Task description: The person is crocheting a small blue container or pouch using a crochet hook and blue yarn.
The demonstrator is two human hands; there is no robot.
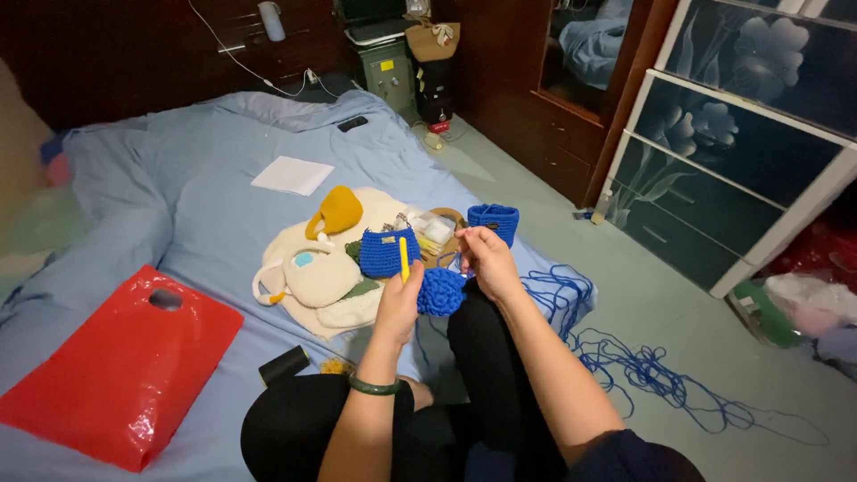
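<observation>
My left hand (399,303) grips a yellow crochet hook (403,259) that points upward, and touches a round blue crocheted piece (440,292) held between both hands. My right hand (486,261) pinches the blue yarn at the piece's upper right edge. Loose blue yarn (643,370) trails from the work over the bed edge onto the floor in a tangle. A green bangle (373,386) sits on my left wrist.
On the blue bedsheet (205,205) lie a blue crocheted bag (387,253), a blue crocheted cup (494,220), a yellow pouch (337,211), cream bags (317,278), a white paper (292,175), a red plastic bag (120,366) and a black spool (284,364). A floral cabinet (741,134) stands right.
</observation>
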